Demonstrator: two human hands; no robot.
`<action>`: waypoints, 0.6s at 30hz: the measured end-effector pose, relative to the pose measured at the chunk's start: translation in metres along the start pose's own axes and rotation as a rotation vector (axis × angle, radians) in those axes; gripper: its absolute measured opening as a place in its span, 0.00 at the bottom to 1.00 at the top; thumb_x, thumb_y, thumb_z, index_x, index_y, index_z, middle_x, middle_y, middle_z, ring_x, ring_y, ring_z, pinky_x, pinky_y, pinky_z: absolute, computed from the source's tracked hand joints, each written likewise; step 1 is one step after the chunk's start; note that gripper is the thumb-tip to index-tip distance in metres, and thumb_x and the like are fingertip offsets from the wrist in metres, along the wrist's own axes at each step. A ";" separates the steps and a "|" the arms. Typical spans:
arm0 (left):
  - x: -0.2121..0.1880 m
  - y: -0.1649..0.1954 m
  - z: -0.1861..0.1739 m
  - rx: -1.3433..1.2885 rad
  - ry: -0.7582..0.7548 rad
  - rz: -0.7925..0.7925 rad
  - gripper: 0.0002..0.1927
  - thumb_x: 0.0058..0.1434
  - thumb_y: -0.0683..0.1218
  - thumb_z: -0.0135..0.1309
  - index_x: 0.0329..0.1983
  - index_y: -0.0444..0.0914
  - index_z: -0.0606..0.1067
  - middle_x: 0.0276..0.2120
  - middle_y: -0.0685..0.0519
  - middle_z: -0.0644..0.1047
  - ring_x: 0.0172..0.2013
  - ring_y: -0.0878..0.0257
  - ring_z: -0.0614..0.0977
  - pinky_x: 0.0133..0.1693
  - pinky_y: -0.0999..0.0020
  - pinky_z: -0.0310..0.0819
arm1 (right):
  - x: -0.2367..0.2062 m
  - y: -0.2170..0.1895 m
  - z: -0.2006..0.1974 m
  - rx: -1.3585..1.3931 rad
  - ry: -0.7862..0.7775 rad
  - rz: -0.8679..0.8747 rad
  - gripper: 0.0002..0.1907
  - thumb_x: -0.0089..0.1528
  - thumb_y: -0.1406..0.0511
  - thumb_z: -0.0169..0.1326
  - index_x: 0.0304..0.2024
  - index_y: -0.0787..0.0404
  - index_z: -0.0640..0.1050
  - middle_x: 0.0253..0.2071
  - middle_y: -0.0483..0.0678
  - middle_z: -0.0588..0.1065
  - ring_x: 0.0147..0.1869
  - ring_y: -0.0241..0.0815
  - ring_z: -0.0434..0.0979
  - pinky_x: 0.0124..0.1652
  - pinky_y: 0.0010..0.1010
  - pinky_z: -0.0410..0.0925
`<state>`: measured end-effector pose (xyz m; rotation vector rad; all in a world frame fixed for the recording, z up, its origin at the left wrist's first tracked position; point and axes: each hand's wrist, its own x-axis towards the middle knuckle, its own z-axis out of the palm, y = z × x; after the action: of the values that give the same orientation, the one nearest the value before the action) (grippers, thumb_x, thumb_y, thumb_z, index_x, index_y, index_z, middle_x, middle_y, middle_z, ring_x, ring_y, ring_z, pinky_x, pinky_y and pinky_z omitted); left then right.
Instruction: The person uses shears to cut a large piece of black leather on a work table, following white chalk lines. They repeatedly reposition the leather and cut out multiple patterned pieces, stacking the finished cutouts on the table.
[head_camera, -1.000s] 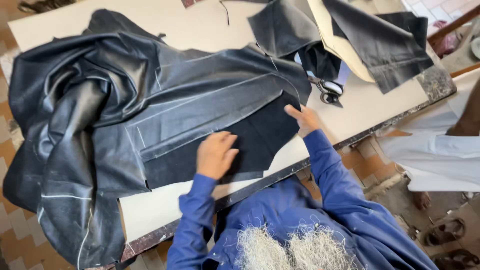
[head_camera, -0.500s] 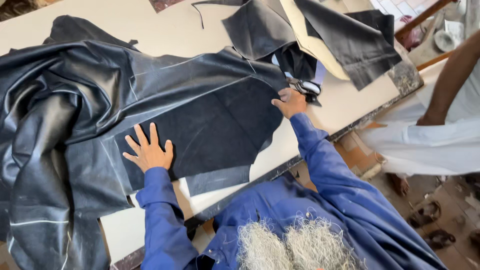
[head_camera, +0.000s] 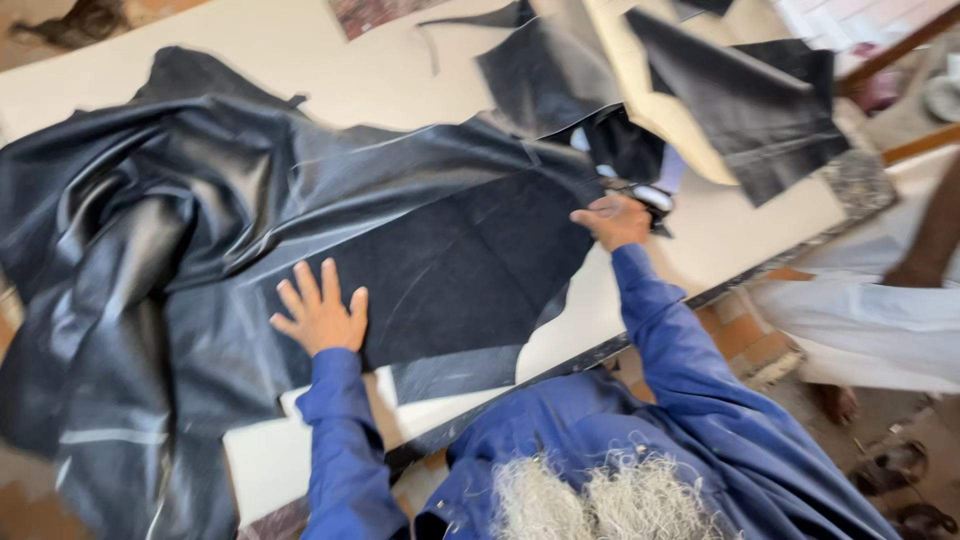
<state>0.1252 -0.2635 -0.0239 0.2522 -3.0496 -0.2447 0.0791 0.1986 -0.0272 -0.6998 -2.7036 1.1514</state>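
Our left hand (head_camera: 322, 312) lies flat, fingers spread wide, pressing the dark fabric panel (head_camera: 450, 270). Our right hand (head_camera: 615, 220), arm stretched forward, closes around the scissors (head_camera: 652, 198) at the panel's far edge.

The scene was brightly and evenly lit by soft daylight; the cream table (head_camera: 300, 50) was pale and nearly washed out near the top edge; the upper right corner was overexposed, its details bleached. Dull sheen ran along the folds of the dark leather (head_camera: 150, 230) at the left, showing light from above; the flat matte panel (head_camera: 470, 270) reflected almost nothing and held little detail. Shadows were weak and short, hugging the cloth edges. Motion blur softened the whole frame, strongest at the left and lower edges; the left hand (head_camera: 320, 315) was fairly sharp, the right hand (head_camera: 615, 218) smeared; straight table edges bowed slightly near the borders
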 end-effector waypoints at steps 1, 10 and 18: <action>-0.002 -0.002 -0.005 0.009 -0.049 -0.019 0.39 0.60 0.65 0.53 0.74 0.51 0.64 0.76 0.47 0.54 0.73 0.36 0.52 0.60 0.18 0.46 | -0.002 0.000 0.002 0.049 0.037 -0.028 0.25 0.45 0.50 0.75 0.36 0.59 0.85 0.34 0.48 0.83 0.36 0.40 0.84 0.43 0.31 0.75; -0.060 0.008 -0.006 -0.049 0.078 -0.116 0.39 0.56 0.66 0.56 0.72 0.55 0.64 0.74 0.46 0.50 0.70 0.30 0.47 0.56 0.13 0.40 | -0.022 0.000 0.028 0.079 0.068 -0.184 0.22 0.53 0.58 0.78 0.38 0.67 0.83 0.36 0.54 0.82 0.38 0.40 0.84 0.44 0.27 0.75; -0.072 -0.052 0.002 -0.113 0.197 -0.101 0.36 0.61 0.61 0.56 0.73 0.53 0.66 0.76 0.46 0.54 0.73 0.35 0.54 0.63 0.22 0.47 | -0.026 -0.003 0.031 0.276 -0.047 -0.079 0.15 0.58 0.65 0.72 0.42 0.69 0.82 0.37 0.53 0.82 0.32 0.37 0.82 0.35 0.25 0.74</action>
<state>0.2038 -0.3021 -0.0387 0.3981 -2.8209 -0.3727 0.0918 0.1647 -0.0455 -0.5262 -2.5107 1.4969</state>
